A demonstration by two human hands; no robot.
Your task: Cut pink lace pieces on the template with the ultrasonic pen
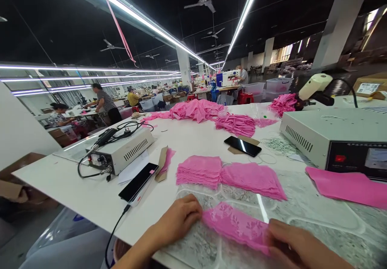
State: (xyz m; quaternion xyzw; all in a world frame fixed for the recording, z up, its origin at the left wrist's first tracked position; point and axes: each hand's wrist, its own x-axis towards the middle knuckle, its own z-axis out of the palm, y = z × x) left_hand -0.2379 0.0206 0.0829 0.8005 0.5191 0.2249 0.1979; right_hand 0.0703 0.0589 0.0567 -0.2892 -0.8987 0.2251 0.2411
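A pink lace fabric piece with a scalloped edge is stretched between my two hands, low over the clear-covered, marbled part of the table. My left hand pinches its left end, fingers closed. At the other end, my right hand has its fingers closed on the fabric, slightly blurred. Just beyond lie two neat stacks of similar pink lace pieces, a left stack and a right stack, touching side by side. A flat pink fabric piece rests farther right.
Grey machine boxes stand at left and right. One phone with a cable lies left; another phone lies behind the stacks. Pink fabric heaps and tangled pale elastic cord are farther back. People work at distant tables.
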